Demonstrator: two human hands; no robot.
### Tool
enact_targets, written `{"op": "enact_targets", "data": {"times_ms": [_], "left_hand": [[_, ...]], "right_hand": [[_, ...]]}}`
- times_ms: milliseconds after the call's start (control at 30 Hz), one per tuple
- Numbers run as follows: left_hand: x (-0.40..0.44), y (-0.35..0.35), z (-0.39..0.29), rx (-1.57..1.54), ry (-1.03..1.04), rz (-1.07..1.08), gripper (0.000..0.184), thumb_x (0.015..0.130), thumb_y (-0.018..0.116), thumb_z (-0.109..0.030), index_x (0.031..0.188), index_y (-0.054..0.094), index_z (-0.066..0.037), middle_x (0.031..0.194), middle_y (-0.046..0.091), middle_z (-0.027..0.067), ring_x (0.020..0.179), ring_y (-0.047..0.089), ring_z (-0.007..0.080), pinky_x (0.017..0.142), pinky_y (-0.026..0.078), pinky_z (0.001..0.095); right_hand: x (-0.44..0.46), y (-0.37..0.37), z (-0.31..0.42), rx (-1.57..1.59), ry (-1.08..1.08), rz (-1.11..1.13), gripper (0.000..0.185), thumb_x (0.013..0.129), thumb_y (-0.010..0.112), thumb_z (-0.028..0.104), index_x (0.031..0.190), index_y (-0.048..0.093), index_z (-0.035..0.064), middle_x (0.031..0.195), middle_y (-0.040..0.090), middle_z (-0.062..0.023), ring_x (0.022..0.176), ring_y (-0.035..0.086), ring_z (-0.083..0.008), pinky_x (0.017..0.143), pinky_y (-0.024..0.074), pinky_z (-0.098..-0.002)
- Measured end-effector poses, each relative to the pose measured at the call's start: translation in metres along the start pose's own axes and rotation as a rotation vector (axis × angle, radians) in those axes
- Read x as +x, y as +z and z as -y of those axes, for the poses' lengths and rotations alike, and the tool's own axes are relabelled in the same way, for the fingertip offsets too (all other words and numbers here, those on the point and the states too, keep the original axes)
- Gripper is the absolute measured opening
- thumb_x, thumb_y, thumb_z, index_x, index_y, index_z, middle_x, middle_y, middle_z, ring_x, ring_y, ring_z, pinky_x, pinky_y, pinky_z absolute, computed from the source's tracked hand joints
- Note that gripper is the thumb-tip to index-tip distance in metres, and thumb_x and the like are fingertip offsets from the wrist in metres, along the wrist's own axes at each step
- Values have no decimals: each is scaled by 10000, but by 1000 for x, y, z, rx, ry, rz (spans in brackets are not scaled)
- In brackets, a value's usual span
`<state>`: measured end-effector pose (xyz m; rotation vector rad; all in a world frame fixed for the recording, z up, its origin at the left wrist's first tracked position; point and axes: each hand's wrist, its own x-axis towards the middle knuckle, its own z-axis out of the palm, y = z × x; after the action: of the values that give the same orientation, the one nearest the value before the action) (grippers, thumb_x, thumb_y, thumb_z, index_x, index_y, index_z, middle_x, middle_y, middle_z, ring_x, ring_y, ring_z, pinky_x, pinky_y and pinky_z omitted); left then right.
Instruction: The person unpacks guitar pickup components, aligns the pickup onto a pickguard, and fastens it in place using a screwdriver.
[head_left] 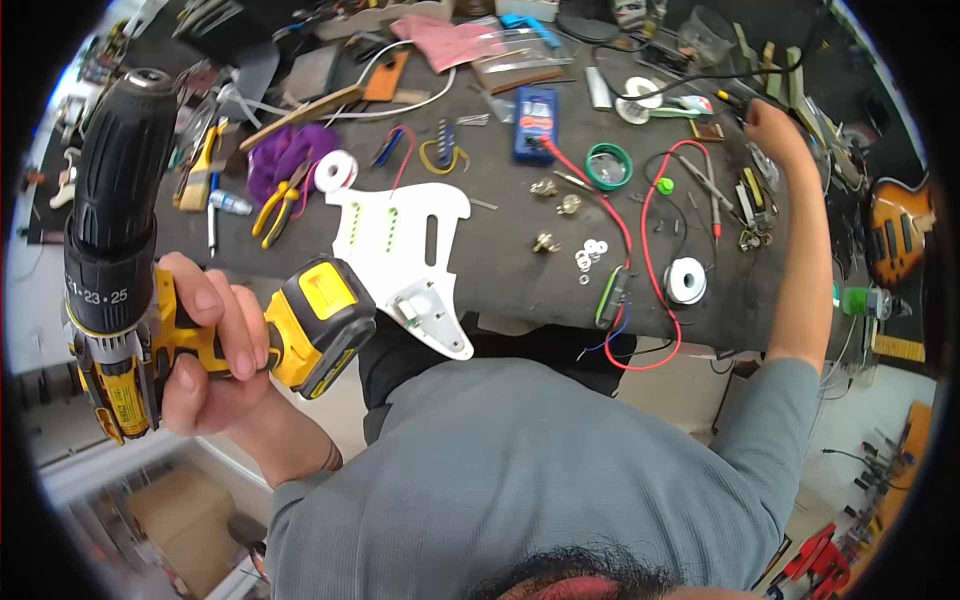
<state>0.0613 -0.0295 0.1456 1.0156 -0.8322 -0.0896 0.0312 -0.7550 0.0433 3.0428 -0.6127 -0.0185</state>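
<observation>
My left hand (205, 385) is wrapped round the grip of a yellow and black cordless drill (115, 190), raised at the left with its chuck pointing away from me. Beside the drill's battery, a white guitar pickguard (385, 235) lies on the dark bench, a metal control plate on its lower end. Far to the right, my right hand (775, 135) reaches over the bench with curled fingers. A yellow-and-black tool end (728, 98) shows close to its fingertips; whether the fingers hold it is hidden.
Around the middle lie a blue multimeter (536, 125) with red leads, a green tape roll (608, 167), potentiometers (545, 243), white washers (590, 252) and a solder spool (686, 281). Pliers (283, 205) and purple cloth (285, 160) are left; a sunburst guitar body (897, 235) is right.
</observation>
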Motion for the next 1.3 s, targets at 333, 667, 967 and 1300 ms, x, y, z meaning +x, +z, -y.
{"op": "enact_targets", "data": {"times_ms": [333, 667, 967, 1300], "left_hand": [[-78, -30, -33, 71, -174, -85, 501, 916, 801, -229, 1140, 529, 127, 1089, 585, 166, 606, 575, 151, 519, 476, 287], [-213, -16, 41, 62, -475, -146, 1218, 813, 1015, -203, 1717, 218, -34, 1311, 707, 254, 1038, 770, 255, 910, 630, 340], [-246, -18, 58, 471, -366, -4, 1095, 878, 970, -278, 1677, 290, 38, 1488, 620, 167, 1352, 670, 249, 1155, 522, 370], [-257, -14, 78, 608, -281, 55, 1064, 853, 975, -205, 1657, 312, 11, 1470, 600, 159, 1289, 670, 249, 1109, 529, 368]], "right_hand": [[-152, -50, 90, 1465, -49, -462, 304, 1163, 603, 248, 1263, 729, -9, 1200, 769, -109, 1110, 724, -202, 986, 554, -340], [-291, -20, 426, 2364, -226, 81, 318, 1229, 407, 328, 1315, 580, 76, 1117, 769, -145, 1255, 745, -419, 1048, 640, -545], [-320, -27, 473, 2414, -289, 94, 299, 1244, 349, 333, 1205, 515, 88, 1136, 787, -216, 1266, 742, -385, 1001, 614, -427], [-325, -23, 466, 2366, -142, 87, 302, 1239, 365, 343, 1191, 507, 81, 1128, 798, -232, 1275, 740, -401, 1034, 623, -422]]}}
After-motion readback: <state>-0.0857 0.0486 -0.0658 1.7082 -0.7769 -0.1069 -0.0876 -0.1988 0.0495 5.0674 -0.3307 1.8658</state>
